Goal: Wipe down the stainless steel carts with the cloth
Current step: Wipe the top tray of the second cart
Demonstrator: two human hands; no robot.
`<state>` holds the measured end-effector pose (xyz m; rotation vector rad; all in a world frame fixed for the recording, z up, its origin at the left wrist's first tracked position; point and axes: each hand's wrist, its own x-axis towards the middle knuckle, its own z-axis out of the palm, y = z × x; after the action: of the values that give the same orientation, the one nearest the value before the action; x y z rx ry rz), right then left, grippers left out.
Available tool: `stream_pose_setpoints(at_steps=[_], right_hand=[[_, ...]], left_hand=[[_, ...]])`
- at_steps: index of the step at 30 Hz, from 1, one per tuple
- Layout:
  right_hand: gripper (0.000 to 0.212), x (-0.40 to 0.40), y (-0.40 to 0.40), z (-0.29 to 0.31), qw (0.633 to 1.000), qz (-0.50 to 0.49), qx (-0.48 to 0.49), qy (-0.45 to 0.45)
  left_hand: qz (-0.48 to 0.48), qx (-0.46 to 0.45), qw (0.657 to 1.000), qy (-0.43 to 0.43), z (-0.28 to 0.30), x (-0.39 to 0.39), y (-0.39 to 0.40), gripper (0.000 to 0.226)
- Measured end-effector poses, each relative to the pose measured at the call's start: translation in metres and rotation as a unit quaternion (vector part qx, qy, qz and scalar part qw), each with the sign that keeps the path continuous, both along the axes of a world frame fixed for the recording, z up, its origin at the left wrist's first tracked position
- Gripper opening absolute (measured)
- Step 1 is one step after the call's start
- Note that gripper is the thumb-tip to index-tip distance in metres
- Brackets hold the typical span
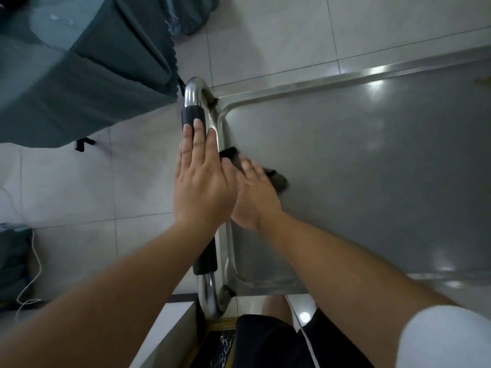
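**Desk:** Right, where are the hands from your end?

**Me:** Well, I have the left hand [202, 181] lying flat along the cart's push handle [195, 104], fingers straight and pressed together, tips on the black foam grip [193, 116] toward twelve o'clock. It rests on the grip rather than wrapping it, as far as I can see.

**Desk:** And the right?

**Me:** I see the right hand [256, 195] just beside the left, at its three o'clock, pressing the dark cloth [276, 179] onto the stainless steel cart [372, 168]. It is blurred, so I cannot tell whether those fingers are spread or closed; they look fairly straight over the cloth.

**Desk:** Where exactly is the cloth?

**Me:** On the top tray, near the raised rim at the handle end. One dark corner pokes out toward eleven o'clock from the fingertips, another bit toward three o'clock.

**Desk:** Anything else around?

**Me:** I can make out pale floor tiles [265, 35], a teal draped cover [79, 75] at ten o'clock of the handle, and a white cord [34, 261] on the floor at eight o'clock. A white sleeve [446, 338] shows on the right arm at five o'clock (only its edge is in view).
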<state>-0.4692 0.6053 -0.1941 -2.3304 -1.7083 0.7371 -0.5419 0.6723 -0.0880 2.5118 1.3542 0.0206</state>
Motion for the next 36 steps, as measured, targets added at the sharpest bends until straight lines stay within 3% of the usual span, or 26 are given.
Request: stream_pose_setpoints(at_steps=[3,5,9,12,14,17,19,22,25,27,29,31,36], right_hand=[[0.064,0.017,-0.011,-0.001,0.997,0.080,0.016,0.011],[0.060,0.055,-0.038,-0.003,0.998,0.054,0.041,-0.011],[0.061,0.179,-0.116,-0.008,0.990,-0.117,0.029,-0.078],[0.072,0.269,-0.169,-0.001,0.956,-0.279,-0.021,-0.083],[0.072,0.288,-0.178,0.003,0.928,-0.364,-0.059,-0.053],[0.064,0.240,-0.151,0.001,0.885,-0.458,-0.059,-0.053],[0.063,0.174,-0.123,0.000,0.889,-0.452,-0.035,-0.057],[0.065,0.062,-0.077,0.005,0.930,-0.366,-0.006,-0.026],[0.065,-0.033,-0.047,0.010,0.984,-0.176,0.000,-0.001],[0.060,-0.052,-0.048,0.010,0.999,-0.048,0.015,0.016],[0.059,-0.029,-0.063,0.007,0.999,0.021,0.042,0.028],[0.060,0.017,-0.092,0.003,0.998,0.027,0.062,0.012],[0.066,0.180,-0.199,-0.008,0.976,-0.197,0.028,-0.082]], left_hand=[[-0.006,-0.004,1.000,0.000,0.000,-0.001,0.000,0.064],[-0.010,-0.011,1.000,-0.003,0.000,-0.002,0.001,0.064],[-0.015,-0.021,1.000,-0.004,0.001,-0.003,0.002,0.066],[-0.020,-0.019,1.000,0.008,0.001,-0.002,0.002,0.068],[-0.021,-0.014,1.000,0.015,0.000,-0.002,0.003,0.069],[-0.023,-0.006,1.000,0.019,-0.002,-0.002,0.004,0.069],[-0.026,0.000,0.999,0.021,-0.004,-0.003,0.004,0.069],[-0.024,0.006,1.000,0.017,-0.006,-0.001,0.005,0.069],[-0.021,0.012,1.000,0.013,-0.007,-0.002,0.005,0.068],[-0.024,0.018,1.000,0.010,-0.008,-0.004,0.005,0.067],[-0.027,0.022,0.999,0.006,-0.010,-0.004,0.006,0.067],[-0.024,0.021,0.999,0.003,-0.011,-0.004,0.007,0.067],[-0.023,0.020,1.000,0.005,-0.011,-0.005,0.007,0.067]])
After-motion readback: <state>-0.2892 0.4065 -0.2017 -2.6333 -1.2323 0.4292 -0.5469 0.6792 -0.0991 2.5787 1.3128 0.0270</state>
